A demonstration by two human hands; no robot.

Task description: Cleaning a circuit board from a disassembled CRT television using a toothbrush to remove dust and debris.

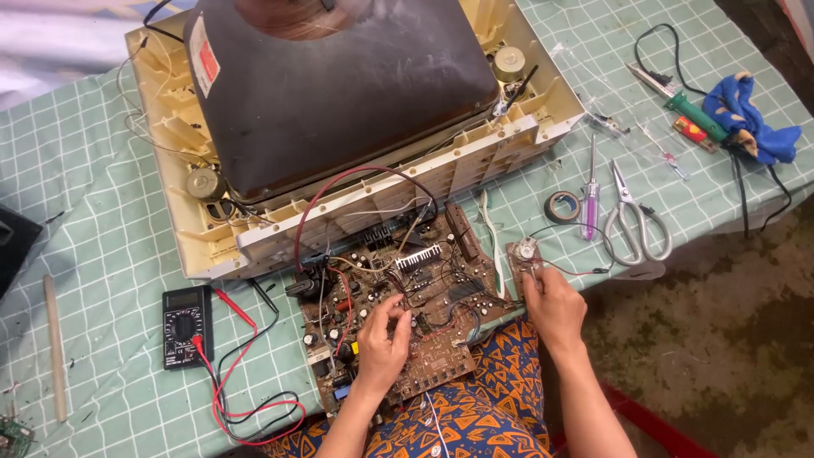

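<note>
Main circuit board [398,314] sits lower centre of frame, pulled out of the cream TV shell [254,233] and hanging off the table edge [119,373] over my lap, wires still tethered to the set, so I can get at the components. My left hand [383,339] is curled over the board's middle, fingertips bunched on a small part; looks like a pinch, but the view's too coarse to be sure. My right hand [553,307] is right of centre, fingers closed around the small side board [526,259], steadying it by its near edge. Multimeter [186,325] lies at lower left with its leads trailing, scissors [632,216] and screwdriver [590,199] at right.
</note>
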